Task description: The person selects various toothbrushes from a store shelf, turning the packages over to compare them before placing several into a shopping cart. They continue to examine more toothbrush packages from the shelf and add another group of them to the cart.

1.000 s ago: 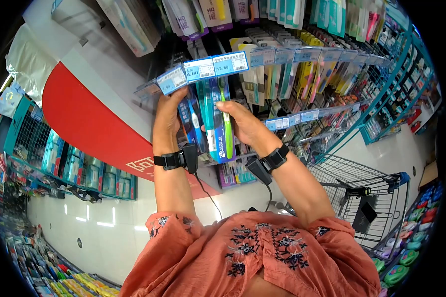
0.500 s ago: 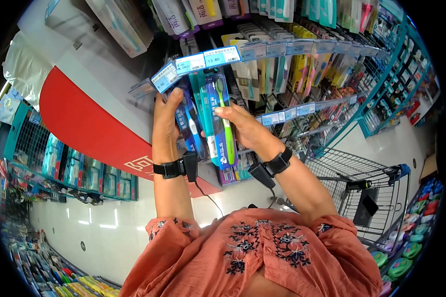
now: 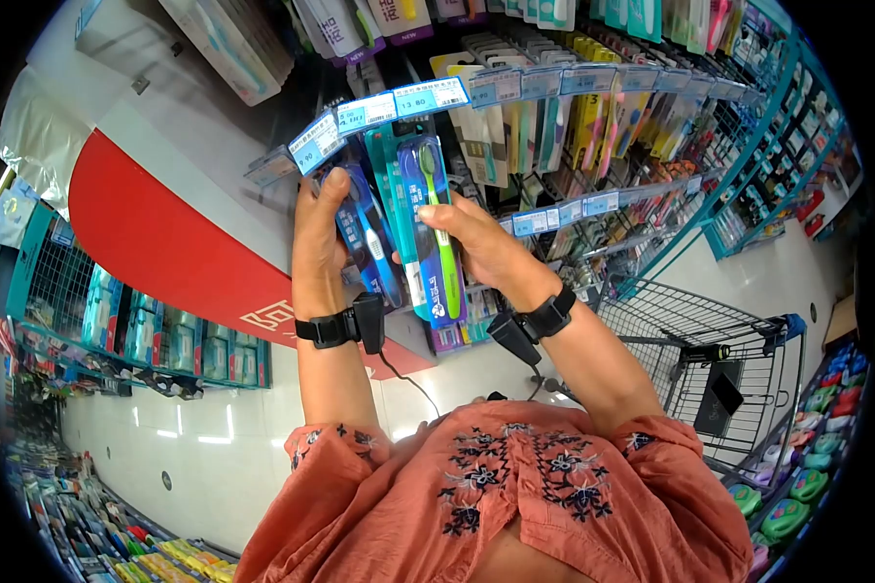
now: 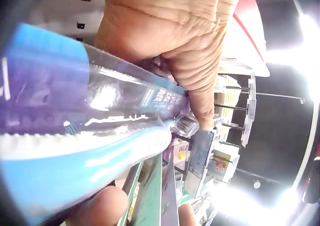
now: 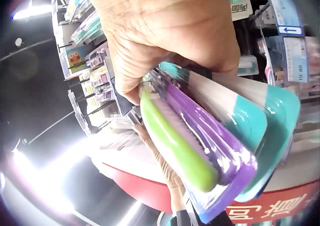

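My left hand [image 3: 319, 228] grips a packaged toothbrush with a blue and white handle [image 3: 371, 238], just below the price tags. In the left wrist view, the thumb lies on one side of this clear blister pack [image 4: 120, 101] and fingertips [image 4: 102, 206] show at the other. My right hand [image 3: 486, 243] holds a blue-purple pack with a green toothbrush [image 3: 441, 248], its thumb across the front. Teal-edged packs [image 5: 250, 116] sit behind that green one, under the same hand. Both toothbrush packs stand side by side, heads up, slightly tilted.
Price tags [image 3: 367, 114] run along the shelf rail right above the hands. More toothbrush packs [image 3: 603, 126] hang to the right. A red and white display panel [image 3: 165, 223] curves on the left; a wire shopping cart [image 3: 695, 369] stands at the right.
Both packs have come slightly lower relative to the price tags, and more of the green toothbrush's head shows. The left thumb now shows clear below the tags.
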The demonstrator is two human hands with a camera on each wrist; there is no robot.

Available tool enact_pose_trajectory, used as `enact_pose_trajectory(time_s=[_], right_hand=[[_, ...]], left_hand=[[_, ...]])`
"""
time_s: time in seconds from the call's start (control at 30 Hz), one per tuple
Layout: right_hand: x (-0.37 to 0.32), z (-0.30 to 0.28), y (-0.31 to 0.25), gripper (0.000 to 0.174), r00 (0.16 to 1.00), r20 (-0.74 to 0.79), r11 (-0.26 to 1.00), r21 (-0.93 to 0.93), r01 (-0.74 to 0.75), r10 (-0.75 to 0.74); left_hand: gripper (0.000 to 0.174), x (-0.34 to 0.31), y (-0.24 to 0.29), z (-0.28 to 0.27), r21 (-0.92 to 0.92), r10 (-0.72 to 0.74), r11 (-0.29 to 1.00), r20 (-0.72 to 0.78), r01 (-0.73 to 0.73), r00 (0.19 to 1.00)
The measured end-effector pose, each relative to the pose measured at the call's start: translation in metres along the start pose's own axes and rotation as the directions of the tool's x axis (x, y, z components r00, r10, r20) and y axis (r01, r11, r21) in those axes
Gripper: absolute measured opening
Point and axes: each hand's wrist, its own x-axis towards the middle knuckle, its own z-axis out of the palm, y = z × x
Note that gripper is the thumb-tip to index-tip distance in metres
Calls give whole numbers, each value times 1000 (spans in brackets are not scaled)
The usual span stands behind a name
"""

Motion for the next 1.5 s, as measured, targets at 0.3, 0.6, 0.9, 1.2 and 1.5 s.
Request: enact_pose_trajectory(time_s=[0.3,0.6,0.9,1.2,1.5], right_hand=[[-19,6,0,74,999,33,1000,5,-14,14],[-51,7,-3,66,998,-10,993,93,-68,70],[-97,-24,-8,63,994,-7,974,204,-102,105],[-166,-61,-21,64,977,-204,966,258,-13,67],[-248,-107,-6,51,764,-640,996,-87,34,-82]], left_hand=[[78,-25,4,3,-82,-26,996,18,27,1000],[72,-45,-8,7,-98,-121,988,9,121,993],[73,-65,-22,47,-116,-235,964,40,238,971],[56,-76,-55,92,-117,-361,922,96,370,928],[46,-77,-117,164,-108,-576,752,375,651,727]])
